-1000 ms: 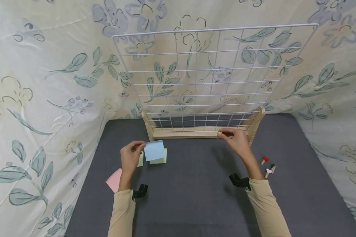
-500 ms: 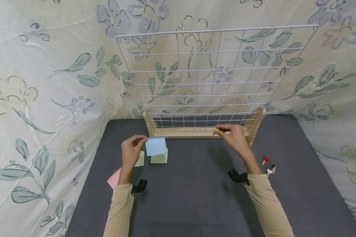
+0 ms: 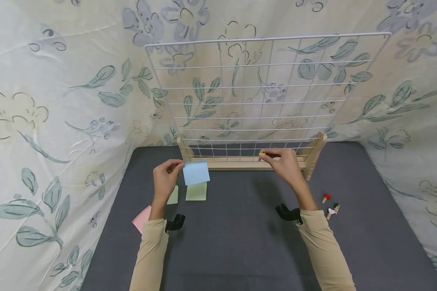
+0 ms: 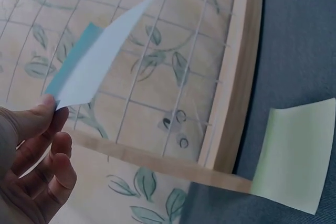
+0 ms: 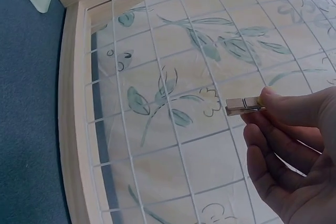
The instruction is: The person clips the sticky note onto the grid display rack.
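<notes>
Taking the middle of the dark table as the clock's centre in the head view, two beige sleeves are coming in from about 7 and 4 o'clock; a pink sheet is lying between 8 and 9, and a white-topped clip, a green-topped clip and a red-topped clip are lying near 3; at 9 two pale green sheets are resting on the table, the inner one now showing more of itself, since the blue sheet has been moving off it toward 12 over the last second; the left hand, between 9 and 10, is pinching that blue sheet at a corner with thumb and fingertips, holding it raised toward 11; the right hand, at 2, is pinching a yellow-topped wooden clip between thumb and fingers, and has been drifting toward 12 and slightly toward 9; sheet and clip are therefore getting closer to the white wire grid and its wooden base at 12, and seem to be nearing each other, though still apart; whether the clip is touching the wires I cannot tell; farthest back, a floral cloth is hanging; no brand, label or readable writing is showing anywhere
</notes>
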`<act>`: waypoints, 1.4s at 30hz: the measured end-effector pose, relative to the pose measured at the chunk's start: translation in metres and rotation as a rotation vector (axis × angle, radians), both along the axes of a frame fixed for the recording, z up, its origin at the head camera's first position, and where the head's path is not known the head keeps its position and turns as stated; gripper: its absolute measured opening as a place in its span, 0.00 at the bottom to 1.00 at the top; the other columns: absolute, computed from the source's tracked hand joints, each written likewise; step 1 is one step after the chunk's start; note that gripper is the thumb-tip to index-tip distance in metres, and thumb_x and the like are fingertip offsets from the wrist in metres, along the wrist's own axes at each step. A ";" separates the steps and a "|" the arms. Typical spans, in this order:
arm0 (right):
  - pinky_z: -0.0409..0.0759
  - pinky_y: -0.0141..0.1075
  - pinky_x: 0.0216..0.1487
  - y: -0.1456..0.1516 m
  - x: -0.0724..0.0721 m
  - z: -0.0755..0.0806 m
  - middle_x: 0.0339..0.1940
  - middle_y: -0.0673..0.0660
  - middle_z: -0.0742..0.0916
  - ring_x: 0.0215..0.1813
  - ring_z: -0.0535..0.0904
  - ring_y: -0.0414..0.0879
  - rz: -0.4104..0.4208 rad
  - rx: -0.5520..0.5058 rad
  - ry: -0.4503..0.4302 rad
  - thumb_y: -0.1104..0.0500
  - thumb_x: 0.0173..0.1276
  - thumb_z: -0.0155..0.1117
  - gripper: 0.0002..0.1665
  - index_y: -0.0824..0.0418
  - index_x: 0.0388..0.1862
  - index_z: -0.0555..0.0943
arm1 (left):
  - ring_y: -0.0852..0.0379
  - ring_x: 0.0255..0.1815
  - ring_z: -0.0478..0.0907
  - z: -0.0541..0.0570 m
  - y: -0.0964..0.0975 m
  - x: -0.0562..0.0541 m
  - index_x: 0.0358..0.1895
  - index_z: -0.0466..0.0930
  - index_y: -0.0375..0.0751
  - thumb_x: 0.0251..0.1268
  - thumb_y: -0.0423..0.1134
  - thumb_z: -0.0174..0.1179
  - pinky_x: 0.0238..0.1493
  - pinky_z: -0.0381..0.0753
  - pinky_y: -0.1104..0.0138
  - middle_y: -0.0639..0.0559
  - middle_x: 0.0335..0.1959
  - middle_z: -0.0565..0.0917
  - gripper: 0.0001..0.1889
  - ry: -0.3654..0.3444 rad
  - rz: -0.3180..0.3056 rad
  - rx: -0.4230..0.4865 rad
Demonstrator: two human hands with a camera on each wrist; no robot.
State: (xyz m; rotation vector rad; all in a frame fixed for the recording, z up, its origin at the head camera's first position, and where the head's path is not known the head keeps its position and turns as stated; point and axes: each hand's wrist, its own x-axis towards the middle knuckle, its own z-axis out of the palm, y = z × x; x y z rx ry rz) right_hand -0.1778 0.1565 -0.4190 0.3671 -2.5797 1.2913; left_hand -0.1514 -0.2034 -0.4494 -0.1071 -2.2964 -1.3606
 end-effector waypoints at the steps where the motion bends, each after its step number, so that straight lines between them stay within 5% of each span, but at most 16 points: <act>1: 0.81 0.50 0.39 0.000 0.000 0.001 0.39 0.63 0.89 0.41 0.86 0.56 0.005 -0.009 -0.005 0.60 0.65 0.70 0.13 0.66 0.46 0.87 | 0.46 0.19 0.76 0.001 0.001 -0.001 0.36 0.87 0.32 0.61 0.31 0.67 0.20 0.69 0.76 0.42 0.23 0.83 0.04 0.000 -0.005 0.002; 9: 0.82 0.52 0.41 0.000 -0.001 0.008 0.40 0.64 0.89 0.42 0.86 0.58 0.030 -0.015 -0.008 0.60 0.66 0.69 0.14 0.67 0.47 0.87 | 0.54 0.15 0.73 0.014 0.008 -0.006 0.37 0.87 0.32 0.62 0.33 0.67 0.16 0.68 0.75 0.31 0.21 0.80 0.06 -0.042 -0.060 0.112; 14: 0.82 0.49 0.39 -0.002 -0.003 0.014 0.38 0.63 0.89 0.40 0.86 0.56 0.034 -0.001 0.036 0.61 0.65 0.70 0.13 0.67 0.46 0.87 | 0.54 0.15 0.72 0.022 0.011 -0.009 0.38 0.87 0.29 0.61 0.30 0.66 0.16 0.65 0.77 0.31 0.21 0.80 0.06 -0.034 -0.059 0.096; 18: 0.80 0.43 0.35 -0.003 -0.004 0.020 0.38 0.62 0.89 0.38 0.86 0.55 0.029 -0.002 0.044 0.60 0.65 0.70 0.13 0.66 0.46 0.87 | 0.41 0.15 0.71 0.039 0.019 -0.003 0.38 0.85 0.25 0.61 0.26 0.65 0.16 0.63 0.77 0.33 0.20 0.79 0.05 -0.009 -0.066 0.065; 22: 0.78 0.41 0.36 -0.004 -0.005 0.027 0.39 0.62 0.89 0.39 0.86 0.54 0.030 -0.011 0.041 0.61 0.65 0.70 0.13 0.66 0.46 0.87 | 0.51 0.13 0.69 0.053 0.023 0.001 0.37 0.84 0.24 0.62 0.24 0.64 0.16 0.63 0.76 0.37 0.20 0.78 0.05 0.002 -0.079 0.054; 25: 0.78 0.43 0.38 -0.003 -0.005 0.030 0.39 0.62 0.89 0.41 0.86 0.54 0.029 -0.020 0.026 0.60 0.65 0.70 0.14 0.66 0.46 0.87 | 0.61 0.15 0.67 0.044 0.018 -0.007 0.38 0.85 0.27 0.62 0.27 0.65 0.16 0.64 0.75 0.39 0.21 0.79 0.05 -0.010 -0.071 0.043; 29: 0.80 0.48 0.42 -0.003 -0.004 0.034 0.41 0.62 0.89 0.44 0.85 0.55 0.028 -0.042 0.004 0.59 0.66 0.70 0.14 0.66 0.48 0.87 | 0.60 0.16 0.68 0.032 0.012 -0.017 0.39 0.87 0.33 0.63 0.31 0.66 0.16 0.65 0.75 0.42 0.22 0.80 0.05 -0.025 -0.057 0.028; 33: 0.82 0.50 0.45 -0.003 -0.006 0.039 0.42 0.63 0.89 0.44 0.86 0.56 0.038 -0.061 0.023 0.60 0.65 0.70 0.14 0.66 0.48 0.86 | 0.58 0.16 0.70 0.034 0.013 -0.018 0.39 0.87 0.34 0.62 0.32 0.66 0.16 0.66 0.75 0.42 0.22 0.80 0.05 -0.021 -0.058 0.028; 39: 0.81 0.31 0.41 -0.002 -0.008 0.045 0.41 0.63 0.89 0.41 0.86 0.54 0.041 -0.057 0.058 0.62 0.66 0.69 0.14 0.67 0.48 0.86 | 0.49 0.17 0.72 0.035 0.015 -0.019 0.38 0.88 0.33 0.62 0.32 0.67 0.16 0.66 0.76 0.40 0.23 0.81 0.06 -0.005 -0.082 0.056; 42: 0.81 0.30 0.41 -0.002 -0.008 0.049 0.42 0.63 0.89 0.42 0.86 0.53 0.036 -0.051 0.050 0.61 0.66 0.69 0.14 0.67 0.48 0.86 | 0.48 0.18 0.72 0.036 0.015 -0.019 0.38 0.88 0.33 0.62 0.32 0.67 0.17 0.66 0.76 0.41 0.23 0.81 0.05 -0.003 -0.082 0.056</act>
